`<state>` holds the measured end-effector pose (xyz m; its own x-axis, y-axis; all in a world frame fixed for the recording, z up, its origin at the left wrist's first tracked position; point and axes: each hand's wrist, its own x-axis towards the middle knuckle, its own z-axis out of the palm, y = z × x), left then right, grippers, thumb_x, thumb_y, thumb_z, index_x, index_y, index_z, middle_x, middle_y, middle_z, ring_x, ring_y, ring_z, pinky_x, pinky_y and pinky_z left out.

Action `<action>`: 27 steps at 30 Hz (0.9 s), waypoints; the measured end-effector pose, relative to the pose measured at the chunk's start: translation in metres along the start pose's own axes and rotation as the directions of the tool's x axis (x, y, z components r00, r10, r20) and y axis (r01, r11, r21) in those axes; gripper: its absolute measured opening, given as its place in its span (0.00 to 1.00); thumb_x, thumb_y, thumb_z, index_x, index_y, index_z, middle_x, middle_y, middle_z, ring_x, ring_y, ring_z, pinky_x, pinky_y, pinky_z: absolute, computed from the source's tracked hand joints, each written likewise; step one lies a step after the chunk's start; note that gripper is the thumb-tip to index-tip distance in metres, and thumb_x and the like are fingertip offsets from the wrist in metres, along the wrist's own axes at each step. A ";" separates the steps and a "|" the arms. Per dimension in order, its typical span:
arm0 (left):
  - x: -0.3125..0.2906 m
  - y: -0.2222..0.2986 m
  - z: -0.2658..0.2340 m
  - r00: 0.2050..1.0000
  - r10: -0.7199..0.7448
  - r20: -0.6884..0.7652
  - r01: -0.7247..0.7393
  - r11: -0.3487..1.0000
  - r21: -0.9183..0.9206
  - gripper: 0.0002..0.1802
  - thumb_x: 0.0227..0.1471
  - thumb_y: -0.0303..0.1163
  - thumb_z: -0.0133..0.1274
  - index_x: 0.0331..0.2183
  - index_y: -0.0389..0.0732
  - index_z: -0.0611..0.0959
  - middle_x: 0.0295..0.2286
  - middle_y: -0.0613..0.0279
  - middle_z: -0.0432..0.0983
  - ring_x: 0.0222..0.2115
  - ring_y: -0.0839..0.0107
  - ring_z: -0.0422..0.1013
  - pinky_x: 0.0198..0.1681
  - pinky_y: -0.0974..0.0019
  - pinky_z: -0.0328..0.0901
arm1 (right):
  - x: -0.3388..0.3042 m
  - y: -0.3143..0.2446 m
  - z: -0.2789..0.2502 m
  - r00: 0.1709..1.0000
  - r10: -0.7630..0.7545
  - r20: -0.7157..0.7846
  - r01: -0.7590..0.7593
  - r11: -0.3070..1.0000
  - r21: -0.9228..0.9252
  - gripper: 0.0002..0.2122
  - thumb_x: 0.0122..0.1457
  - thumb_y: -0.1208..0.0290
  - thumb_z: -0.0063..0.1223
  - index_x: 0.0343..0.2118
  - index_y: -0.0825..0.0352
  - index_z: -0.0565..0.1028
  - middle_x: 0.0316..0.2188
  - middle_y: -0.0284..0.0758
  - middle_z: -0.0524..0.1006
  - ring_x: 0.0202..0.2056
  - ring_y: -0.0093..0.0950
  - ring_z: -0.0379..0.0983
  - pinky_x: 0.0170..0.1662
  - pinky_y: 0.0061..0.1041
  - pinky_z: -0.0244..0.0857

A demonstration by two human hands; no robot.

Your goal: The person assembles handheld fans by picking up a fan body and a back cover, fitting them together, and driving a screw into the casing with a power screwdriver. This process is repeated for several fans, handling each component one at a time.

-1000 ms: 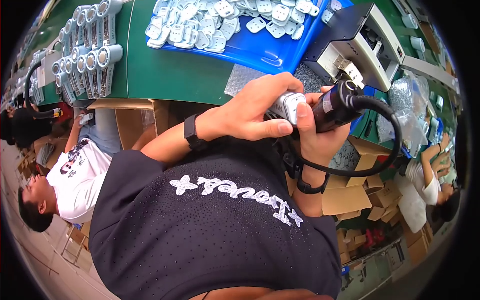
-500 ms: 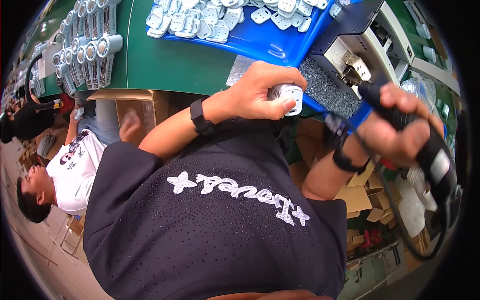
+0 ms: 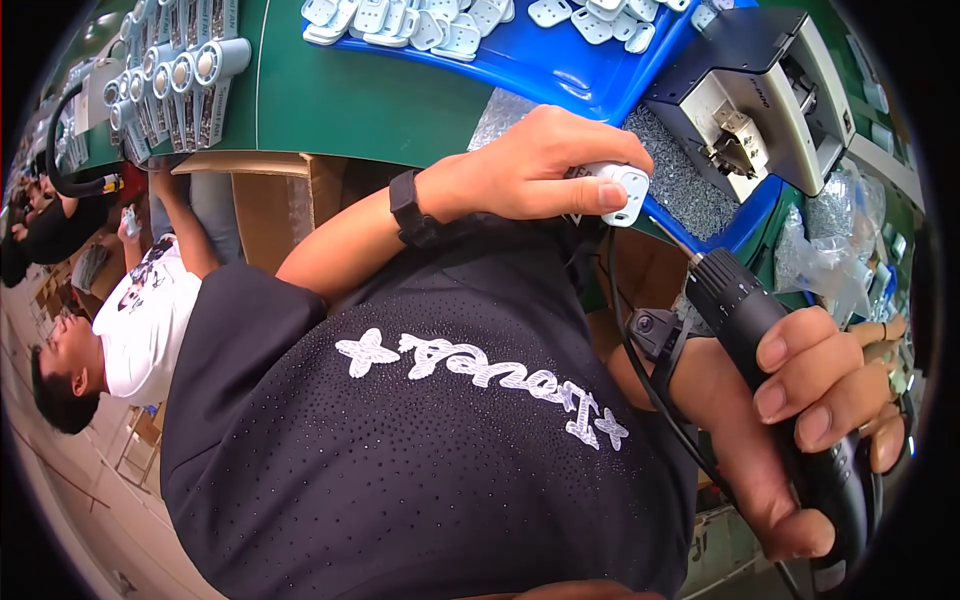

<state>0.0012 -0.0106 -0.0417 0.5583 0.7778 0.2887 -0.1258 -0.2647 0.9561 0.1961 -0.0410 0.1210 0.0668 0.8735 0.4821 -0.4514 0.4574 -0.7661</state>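
My left hand [image 3: 545, 165] is closed round a pale handheld fan [image 3: 630, 193], its end with several small holes turned toward the right. The rest of the fan is hidden by my fingers. My right hand [image 3: 815, 385] grips a black corded electric screwdriver [image 3: 735, 300]. Its thin bit points up and left, with the tip just short of the fan's end; whether a screw sits on the tip is too small to tell. Beyond my hands, a blue tray [image 3: 560, 75] holds many loose pale plates [image 3: 460, 38] with similar holes.
A screw feeder machine [image 3: 770, 90] stands at the far right, beside a heap of small screws [image 3: 685, 170] in a blue container. Clear plastic bags [image 3: 835, 230] lie right of it. Rows of handheld fans [image 3: 180, 75] stand on the green table [image 3: 340, 110]. A person in white [image 3: 160, 310] sits at left.
The screwdriver has swung down and left from beside the feeder, and its bit now points at the fan. My left hand has shifted slightly right with the fan.
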 end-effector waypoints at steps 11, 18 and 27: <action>-0.001 0.000 0.000 0.999 0.047 -0.003 -0.046 0.996 0.071 0.23 0.57 0.50 0.54 0.41 0.39 0.80 0.32 0.55 0.79 0.32 0.54 0.76 0.33 0.60 0.69 | 0.003 0.028 0.003 0.992 0.084 0.098 -0.088 0.996 0.034 0.31 0.49 0.40 0.60 0.46 0.62 0.68 0.28 0.30 0.65 0.21 0.22 0.62 0.28 0.28 0.58; 0.000 -0.007 0.002 0.994 0.107 -0.009 -0.105 0.989 0.104 0.32 0.58 0.59 0.46 0.41 0.35 0.79 0.30 0.54 0.76 0.29 0.58 0.75 0.31 0.61 0.67 | -0.011 0.033 0.015 1.000 -0.013 -0.005 0.013 1.000 -0.026 0.29 0.50 0.41 0.60 0.45 0.61 0.69 0.28 0.30 0.66 0.20 0.23 0.62 0.27 0.28 0.58; -0.001 -0.005 0.001 0.998 0.067 0.020 -0.069 0.992 0.104 0.29 0.50 0.54 0.59 0.43 0.40 0.79 0.34 0.56 0.78 0.34 0.55 0.76 0.34 0.59 0.69 | 0.028 0.064 -0.067 0.966 -0.218 -0.139 0.087 0.782 -0.618 0.21 0.54 0.48 0.54 0.35 0.65 0.72 0.21 0.36 0.71 0.18 0.27 0.65 0.26 0.31 0.62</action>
<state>0.0019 -0.0102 -0.0469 0.5649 0.7465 0.3515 -0.0778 -0.3759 0.9234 0.2280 0.0236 0.0566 0.2866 0.7673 0.5736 0.2025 0.5367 -0.8191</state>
